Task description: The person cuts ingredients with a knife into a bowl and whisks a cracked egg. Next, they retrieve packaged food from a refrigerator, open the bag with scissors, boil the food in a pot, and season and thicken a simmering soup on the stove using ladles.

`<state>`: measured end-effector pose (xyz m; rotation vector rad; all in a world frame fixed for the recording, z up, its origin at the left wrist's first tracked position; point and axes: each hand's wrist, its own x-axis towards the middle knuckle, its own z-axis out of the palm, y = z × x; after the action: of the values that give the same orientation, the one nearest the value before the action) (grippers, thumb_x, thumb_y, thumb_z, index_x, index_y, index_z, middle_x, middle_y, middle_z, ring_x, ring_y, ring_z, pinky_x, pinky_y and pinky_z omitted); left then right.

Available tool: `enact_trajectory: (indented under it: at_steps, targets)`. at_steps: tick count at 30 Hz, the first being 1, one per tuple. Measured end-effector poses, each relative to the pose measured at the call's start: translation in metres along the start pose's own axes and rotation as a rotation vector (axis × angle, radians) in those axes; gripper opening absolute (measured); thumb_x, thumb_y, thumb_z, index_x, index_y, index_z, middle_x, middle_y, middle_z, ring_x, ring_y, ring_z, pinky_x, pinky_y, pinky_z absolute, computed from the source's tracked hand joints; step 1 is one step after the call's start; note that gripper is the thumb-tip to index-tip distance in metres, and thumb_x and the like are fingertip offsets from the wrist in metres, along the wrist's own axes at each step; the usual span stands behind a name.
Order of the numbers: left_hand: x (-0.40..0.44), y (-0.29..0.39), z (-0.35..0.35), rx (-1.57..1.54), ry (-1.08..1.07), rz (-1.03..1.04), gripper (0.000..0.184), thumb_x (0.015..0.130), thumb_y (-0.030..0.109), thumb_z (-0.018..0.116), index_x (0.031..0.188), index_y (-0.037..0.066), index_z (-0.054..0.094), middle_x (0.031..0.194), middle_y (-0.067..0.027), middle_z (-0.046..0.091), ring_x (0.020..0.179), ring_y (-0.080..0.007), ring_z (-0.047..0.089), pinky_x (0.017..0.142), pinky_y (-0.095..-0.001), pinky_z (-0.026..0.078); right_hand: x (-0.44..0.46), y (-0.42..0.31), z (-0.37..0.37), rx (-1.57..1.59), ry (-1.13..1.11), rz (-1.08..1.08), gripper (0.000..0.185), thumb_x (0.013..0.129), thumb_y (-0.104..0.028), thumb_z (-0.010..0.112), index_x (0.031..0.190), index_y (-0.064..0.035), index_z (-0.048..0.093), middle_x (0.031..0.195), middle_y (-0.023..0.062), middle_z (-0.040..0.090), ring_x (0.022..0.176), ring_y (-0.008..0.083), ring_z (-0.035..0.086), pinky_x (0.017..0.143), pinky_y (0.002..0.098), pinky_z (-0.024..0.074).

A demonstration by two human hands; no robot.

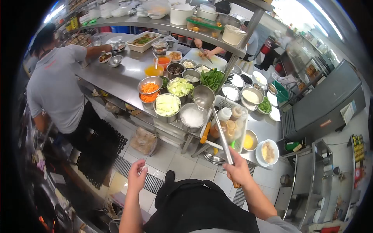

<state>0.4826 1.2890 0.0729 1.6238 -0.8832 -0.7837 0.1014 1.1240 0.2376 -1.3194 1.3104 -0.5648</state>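
Note:
My right hand [237, 171] is closed round the wooden-ended handle of a long metal ladle [221, 130]. The ladle's bowl [203, 97] is over the steel counter, beside leafy greens [212, 79] and just above a bowl of white granules [193, 116]. Below the handle lies a white basket [244, 134] of squeeze bottles [230, 126]. My left hand [137, 174] hangs over the floor with its fingers loosely curled and apart, holding nothing. Nearby on the counter are containers of cut cabbage [167, 105] and shredded carrot [149, 97].
A person in a grey shirt [58, 83] reaches over the counter [128, 73] at the left. Across it, a co-worker's hands cut food on a white board [210, 62]. A steel shelf [175, 28] crosses above. Flames [43, 221] show at lower left, a cardboard box [143, 141] below.

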Motion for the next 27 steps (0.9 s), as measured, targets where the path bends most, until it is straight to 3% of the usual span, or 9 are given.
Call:
enact_trajectory:
  at_steps: [4,5,9,12,13,15,18,24,27]
  targets:
    - [0.102,0.024,0.029,0.023,-0.166,0.06,0.035,0.091,0.007,0.07,0.125,-0.002,0.064,0.122,-0.0167,0.068,0.114,-0.0248,0.067,0.097,-0.0353,0.053,-0.013,0.009,0.02,-0.448,0.14,-0.041,0.078,0.087,-0.008,0.069,0.159,-0.0118,0.037,0.08,0.0167,0.067,0.065,0.0229,0.065,0.065,0.0358,0.0537]
    - [0.123,0.021,0.045,0.019,-0.187,0.059,0.035,0.091,0.007,0.07,0.125,-0.002,0.064,0.122,-0.0167,0.068,0.114,-0.0248,0.067,0.097,-0.0353,0.053,-0.019,-0.006,0.026,-0.537,0.137,0.088,0.077,0.087,-0.014,0.068,0.158,-0.0152,0.038,0.094,0.0247,0.07,0.081,0.0348,0.071,0.077,0.0427,0.0551]
    - [0.176,0.031,0.115,0.057,-0.437,0.022,0.037,0.096,0.023,0.069,0.122,-0.003,0.065,0.11,-0.0156,0.073,0.103,-0.0241,0.071,0.091,-0.0344,0.056,-0.015,0.013,0.037,-0.774,0.141,0.054,0.076,0.089,-0.016,0.064,0.159,-0.0154,0.035,0.106,0.027,0.07,0.09,0.0461,0.069,0.081,0.0536,0.0542]
    - [0.205,0.01,0.176,-0.084,-0.536,-0.153,0.038,0.101,0.029,0.063,0.114,-0.006,0.066,0.097,-0.0155,0.075,0.086,-0.0224,0.073,0.081,-0.0341,0.058,-0.004,0.036,0.044,-0.971,0.137,-0.012,0.079,0.089,-0.012,0.065,0.16,-0.0124,0.031,0.094,0.0271,0.07,0.086,0.0458,0.068,0.08,0.0509,0.0544]
    - [0.206,0.004,0.191,-0.091,-0.544,-0.158,0.038,0.101,0.029,0.063,0.114,-0.006,0.066,0.097,-0.0155,0.075,0.086,-0.0224,0.073,0.081,-0.0341,0.058,-0.001,0.04,0.047,-1.017,0.11,0.055,0.081,0.09,-0.01,0.062,0.161,-0.0121,0.023,0.091,0.0295,0.07,0.085,0.0479,0.068,0.079,0.0552,0.0537]
    - [0.213,0.001,0.217,-0.274,-0.571,-0.363,0.038,0.106,0.028,0.057,0.107,-0.009,0.067,0.088,-0.0167,0.073,0.074,-0.0219,0.071,0.071,-0.0329,0.057,0.006,0.028,0.053,-0.984,0.074,0.17,0.081,0.09,-0.01,0.062,0.16,-0.0117,0.022,0.088,0.0301,0.069,0.083,0.0484,0.068,0.078,0.0559,0.0536]
    - [0.208,0.005,0.226,-0.37,-0.508,-0.43,0.038,0.106,0.026,0.056,0.102,-0.009,0.067,0.082,-0.0166,0.072,0.065,-0.0214,0.069,0.063,-0.0323,0.056,0.005,0.021,0.056,-0.935,0.023,0.306,0.081,0.09,-0.01,0.062,0.159,-0.0101,0.02,0.081,0.0311,0.068,0.079,0.05,0.068,0.077,0.0574,0.0533]
    - [0.207,0.017,0.218,-0.338,-0.434,-0.371,0.039,0.106,0.027,0.056,0.092,-0.007,0.069,0.074,-0.0135,0.07,0.06,-0.0186,0.065,0.06,-0.0311,0.054,-0.003,0.024,0.04,-0.819,-0.035,0.239,0.083,0.089,-0.009,0.067,0.159,-0.0097,0.021,0.089,0.0334,0.069,0.088,0.0506,0.068,0.08,0.0544,0.0533]
    - [0.212,0.015,0.213,-0.221,-0.359,-0.286,0.041,0.105,0.029,0.056,0.085,-0.004,0.069,0.068,-0.01,0.068,0.056,-0.0166,0.063,0.056,-0.0311,0.053,-0.006,0.021,0.034,-0.789,-0.065,0.205,0.085,0.09,-0.011,0.065,0.16,-0.0119,0.017,0.088,0.0337,0.068,0.085,0.0527,0.067,0.079,0.0583,0.0532]
